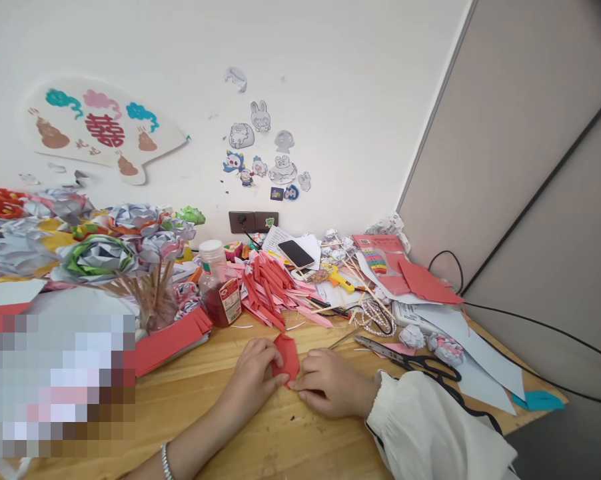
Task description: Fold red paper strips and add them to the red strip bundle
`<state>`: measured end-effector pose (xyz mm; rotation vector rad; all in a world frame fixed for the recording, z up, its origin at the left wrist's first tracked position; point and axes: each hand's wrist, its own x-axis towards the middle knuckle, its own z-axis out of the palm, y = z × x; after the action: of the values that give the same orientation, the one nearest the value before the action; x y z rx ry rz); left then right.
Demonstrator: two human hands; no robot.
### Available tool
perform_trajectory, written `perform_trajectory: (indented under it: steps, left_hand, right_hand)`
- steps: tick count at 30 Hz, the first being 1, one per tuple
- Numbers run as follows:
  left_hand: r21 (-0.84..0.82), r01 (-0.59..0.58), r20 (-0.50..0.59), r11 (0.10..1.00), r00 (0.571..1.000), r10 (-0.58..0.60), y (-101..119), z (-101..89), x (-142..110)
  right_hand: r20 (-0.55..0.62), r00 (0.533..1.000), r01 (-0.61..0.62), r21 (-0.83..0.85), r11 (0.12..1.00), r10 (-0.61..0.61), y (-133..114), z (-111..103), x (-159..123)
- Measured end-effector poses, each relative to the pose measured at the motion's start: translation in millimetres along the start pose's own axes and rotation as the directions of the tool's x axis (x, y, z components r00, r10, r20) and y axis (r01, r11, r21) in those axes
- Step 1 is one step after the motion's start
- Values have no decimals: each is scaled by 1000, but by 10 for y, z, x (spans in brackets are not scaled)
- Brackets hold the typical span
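A small piece of red paper (286, 357) with folded edges stands between my hands just above the wooden table (220, 433). My left hand (258, 370) grips its left side, thumb at the lower edge and fingers curled behind. From the other side, my right hand (325, 383) pinches the lower right corner with curled fingers. A thin stick (344, 339) shows just beyond the right knuckles; whether that hand touches it cannot be made out. Black-handled scissors (410, 360) lie to the right of my right hand.
Left are paper flowers (100, 257) on sticks and stacked red paper (173, 340). A bottle (215, 287), red paper strips (265, 283), a phone (296, 253), a yellow glue gun (341, 280) and bead strings (378, 317) crowd the back. Crumpled paper balls (411, 337) lie right.
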<state>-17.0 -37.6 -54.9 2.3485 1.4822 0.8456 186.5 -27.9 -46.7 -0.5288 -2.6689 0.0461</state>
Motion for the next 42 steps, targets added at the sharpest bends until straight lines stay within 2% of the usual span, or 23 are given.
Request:
perform_trajectory:
  steps: [3, 6, 8, 11, 18, 21, 25, 30, 34, 37, 42]
  left_hand:
    - [46, -3, -72, 999, 997, 7, -89, -38, 17]
    - [92, -63, -127, 994, 989, 74, -193, -92, 44]
    - [141, -152, -94, 978, 982, 166, -258, -106, 56]
    - [214, -285, 13, 934, 957, 289, -329, -87, 58]
    - [248, -397, 97, 883, 918, 385, -300, -94, 48]
    - [249, -382, 91, 890, 924, 371, -251, -137, 32]
    - [238, -354, 69, 904, 935, 348, -226, -172, 10]
    - [253, -403, 99, 879, 915, 391, -172, -225, 14]
    - [291, -397, 85, 870, 917, 390, -83, -262, 15]
    - [296, -386, 81, 874, 922, 380, -59, -252, 14]
    - [237, -299, 43, 924, 954, 297, -86, -186, 16]
  right_hand:
    - [-6, 1000, -1, 45, 999, 1, 20, 20, -5]
    - [-10, 1000, -15, 84, 996, 16, 46, 26, -14]
    - [-13, 999, -39, 106, 994, 40, 66, 15, -24]
    - [-11, 997, -79, 109, 991, 80, 90, -13, -31]
    - [21, 967, -250, -87, 964, 253, 65, 28, 70]
    - [8, 961, -273, -164, 948, 278, 63, 60, 96]
    - [-42, 973, -232, -216, 949, 228, 95, 52, 64]
    - [-95, 977, -207, -215, 955, 190, 134, 32, 13]
    - [-116, 974, -210, -152, 966, 193, 150, 44, 0]
    - [-154, 955, -262, -48, 964, 252, 149, 61, 3]
    - [-184, 868, -447, 112, 887, 461, 112, 59, 22]
